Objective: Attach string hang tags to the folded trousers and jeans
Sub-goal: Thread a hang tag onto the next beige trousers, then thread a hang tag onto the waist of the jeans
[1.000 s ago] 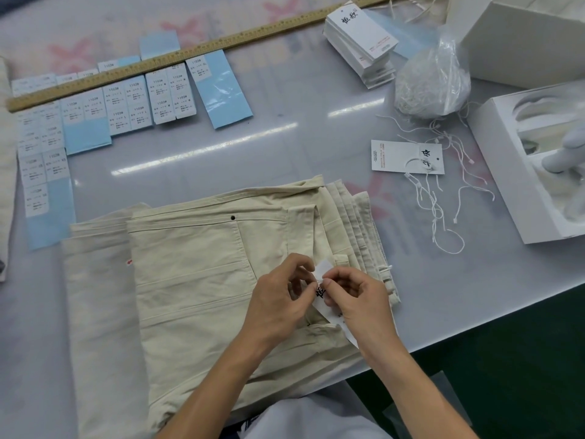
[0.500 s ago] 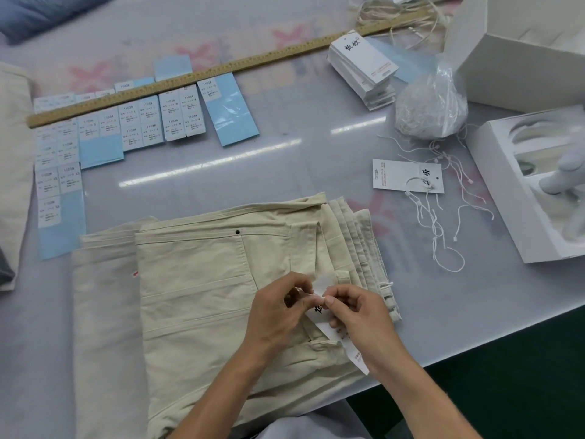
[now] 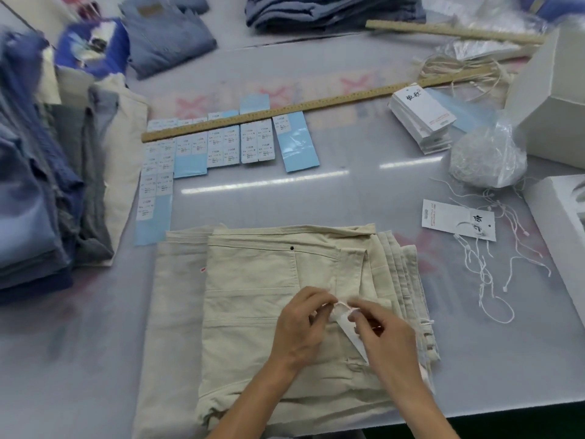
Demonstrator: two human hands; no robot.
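Both hands meet over the cream trousers (image 3: pixel 253 299) at the table's near edge: the left hand (image 3: pixel 300 324) pinches the string, the right hand (image 3: pixel 383 334) pinches the tag (image 3: pixel 351 337). Best to keep the loop taut, feed it through slowly and seat it snug.

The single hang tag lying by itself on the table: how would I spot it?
Start at the folded beige trousers in the middle, then look right past their stacked edges. The lone hang tag lies flat among loose white strings. Unlike the stack of tags farther back, it is single and already threaded.
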